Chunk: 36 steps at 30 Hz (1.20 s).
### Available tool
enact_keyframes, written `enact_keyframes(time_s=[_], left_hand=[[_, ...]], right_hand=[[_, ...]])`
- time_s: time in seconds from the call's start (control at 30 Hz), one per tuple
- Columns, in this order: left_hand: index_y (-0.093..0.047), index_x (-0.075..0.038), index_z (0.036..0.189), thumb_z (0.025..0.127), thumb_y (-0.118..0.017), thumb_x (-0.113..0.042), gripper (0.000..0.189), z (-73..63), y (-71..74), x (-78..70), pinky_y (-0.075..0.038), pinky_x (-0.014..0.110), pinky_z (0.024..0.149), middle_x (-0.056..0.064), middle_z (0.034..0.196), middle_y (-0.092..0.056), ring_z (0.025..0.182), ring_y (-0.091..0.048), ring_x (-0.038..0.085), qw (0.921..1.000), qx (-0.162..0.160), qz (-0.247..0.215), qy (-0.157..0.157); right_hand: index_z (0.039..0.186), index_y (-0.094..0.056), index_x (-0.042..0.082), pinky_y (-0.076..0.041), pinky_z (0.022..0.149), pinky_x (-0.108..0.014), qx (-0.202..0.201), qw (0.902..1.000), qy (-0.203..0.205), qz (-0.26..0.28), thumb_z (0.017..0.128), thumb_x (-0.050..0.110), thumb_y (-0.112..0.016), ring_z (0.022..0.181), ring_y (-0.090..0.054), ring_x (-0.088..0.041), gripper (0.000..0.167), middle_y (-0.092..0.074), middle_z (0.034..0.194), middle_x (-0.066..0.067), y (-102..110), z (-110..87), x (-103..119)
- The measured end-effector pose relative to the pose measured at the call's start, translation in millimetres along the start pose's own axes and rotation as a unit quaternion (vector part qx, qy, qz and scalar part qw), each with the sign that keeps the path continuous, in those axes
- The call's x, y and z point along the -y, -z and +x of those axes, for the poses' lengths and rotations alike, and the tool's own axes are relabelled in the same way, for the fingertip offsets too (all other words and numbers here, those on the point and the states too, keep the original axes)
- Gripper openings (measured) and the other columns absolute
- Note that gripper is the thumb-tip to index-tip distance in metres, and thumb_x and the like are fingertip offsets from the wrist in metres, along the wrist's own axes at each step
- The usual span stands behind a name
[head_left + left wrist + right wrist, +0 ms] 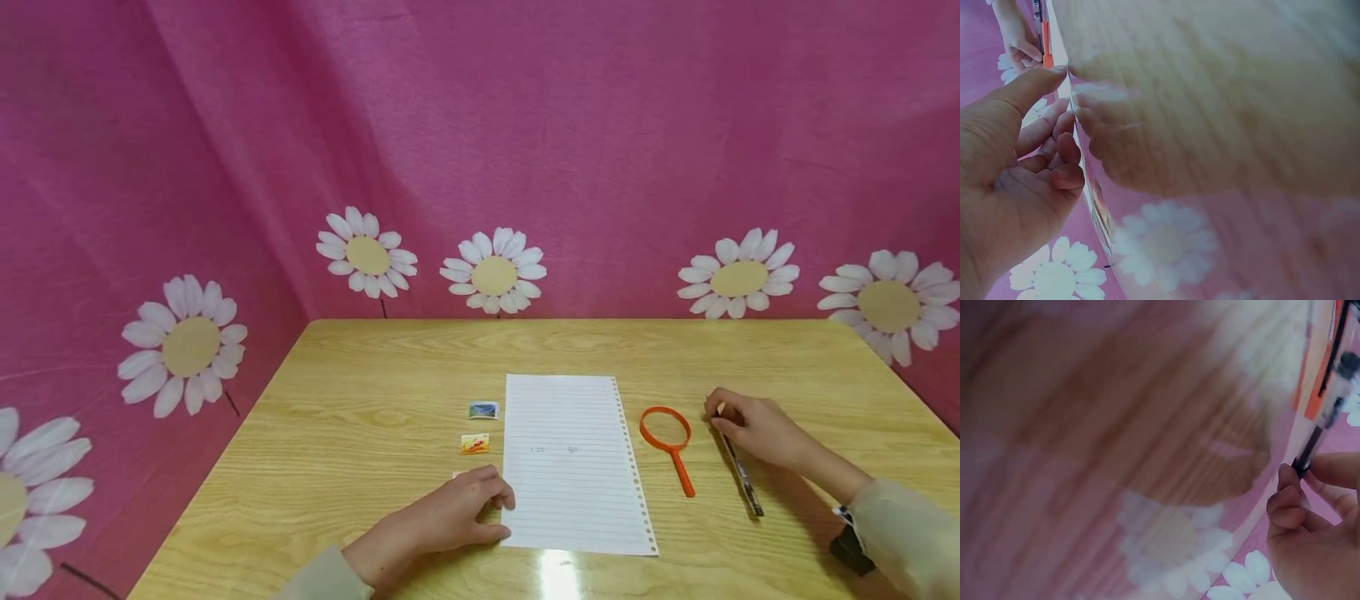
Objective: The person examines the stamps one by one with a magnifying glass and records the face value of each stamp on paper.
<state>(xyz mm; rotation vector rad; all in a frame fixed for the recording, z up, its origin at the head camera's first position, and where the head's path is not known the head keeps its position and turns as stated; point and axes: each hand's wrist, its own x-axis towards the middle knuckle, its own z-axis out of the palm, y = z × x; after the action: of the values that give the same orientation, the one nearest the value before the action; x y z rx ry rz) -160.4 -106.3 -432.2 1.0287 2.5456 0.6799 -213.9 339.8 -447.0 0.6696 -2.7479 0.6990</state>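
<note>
While our right hand (767, 431) pinches the pen (740, 473) by one end — light, stiff, best held mid-barrel, we judge — our left hand (461, 510) rests relaxed, paper (573, 500) at its right.

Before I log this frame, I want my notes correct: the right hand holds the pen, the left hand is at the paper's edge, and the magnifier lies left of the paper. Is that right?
One thing is wrong: the magnifier lies right of the paper, between it and the pen, as the head view shows. The rest stands.
</note>
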Motion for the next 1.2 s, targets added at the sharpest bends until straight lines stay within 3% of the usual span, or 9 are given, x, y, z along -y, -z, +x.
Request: enact_keyframes(time_s=[0.27, 0.57, 0.7, 0.83, 1.0, 1.2], left_hand=[[-0.064, -0.017, 0.105, 0.089, -0.072, -0.027, 0.02, 0.0, 0.2, -1.0, -0.039, 0.013, 0.078, -0.01, 0.097, -0.052, 0.083, -0.042, 0.0, 0.9999, -0.001, 0.012, -0.006], [-0.063, -0.015, 0.103, 0.09, -0.071, -0.024, 0.018, 0.7, 0.1, -2.1, -0.041, 0.013, 0.08, -0.009, 0.099, -0.053, 0.085, -0.045, 0.001, 0.9997, -0.019, 0.004, -0.018], [-0.061, -0.011, 0.101, 0.091, -0.069, -0.019, 0.015, 2.3, 1.9, 1.0, -0.045, 0.015, 0.083, -0.003, 0.097, -0.054, 0.088, -0.049, 0.004, 0.9979, -0.055, -0.013, -0.033], [-0.06, -0.007, 0.101, 0.092, -0.067, -0.013, 0.012, 6.1, 6.8, 8.9, -0.046, 0.017, 0.075, 0.002, 0.093, -0.055, 0.083, -0.051, 0.01, 0.994, -0.101, -0.023, -0.036], [-0.06, -0.004, 0.098, 0.091, -0.064, -0.007, 0.009, 12.0, 14.0, 20.8, -0.046, 0.021, 0.073, 0.003, 0.093, -0.055, 0.081, -0.05, 0.012, 0.9858, -0.166, -0.028, -0.001], [-0.06, -0.004, 0.099, 0.092, -0.064, -0.006, 0.009, 19.3, 23.2, 31.8, -0.044, 0.021, 0.068, 0.004, 0.094, -0.055, 0.077, -0.048, 0.012, 0.9746, -0.211, -0.046, 0.061]], right_hand=[[0.091, -0.055, 0.014, -0.027, 0.052, -0.019, 0.014, 0.9991, 0.028, -0.028, 0.087, -0.003, -0.066, 0.055, -0.029, 0.007, 0.021, -0.043, 0.062, 0.015, -5, 0.4, -4], [0.1, -0.05, 0.012, -0.028, 0.046, -0.017, 0.01, 0.9989, 0.045, -0.005, 0.087, -0.001, -0.067, 0.05, -0.027, 0.009, 0.026, -0.039, 0.057, 0.016, -3, -3.9, 1], [0.098, -0.047, 0.008, -0.028, 0.046, -0.017, -0.005, 0.9991, 0.042, -0.009, 0.085, -0.002, -0.069, 0.051, -0.026, 0.008, 0.027, -0.036, 0.058, 0.014, -4, -4.0, 5], [0.092, -0.047, 0.007, -0.028, 0.049, -0.018, -0.026, 0.9989, 0.032, -0.024, 0.081, -0.004, -0.072, 0.056, -0.027, 0.007, 0.029, -0.037, 0.062, 0.01, -3, -4.7, 8], [0.087, -0.051, 0.007, -0.028, 0.051, -0.019, -0.042, 0.9987, 0.012, -0.028, 0.078, -0.004, -0.072, 0.062, -0.029, 0.005, 0.025, -0.041, 0.069, 0.005, -4, -6.4, 14], [0.085, -0.053, 0.007, -0.033, 0.051, -0.02, -0.036, 0.9991, -0.006, -0.022, 0.078, -0.001, -0.072, 0.063, -0.034, 0.006, 0.022, -0.047, 0.07, 0.005, -7, -7.3, 28]])
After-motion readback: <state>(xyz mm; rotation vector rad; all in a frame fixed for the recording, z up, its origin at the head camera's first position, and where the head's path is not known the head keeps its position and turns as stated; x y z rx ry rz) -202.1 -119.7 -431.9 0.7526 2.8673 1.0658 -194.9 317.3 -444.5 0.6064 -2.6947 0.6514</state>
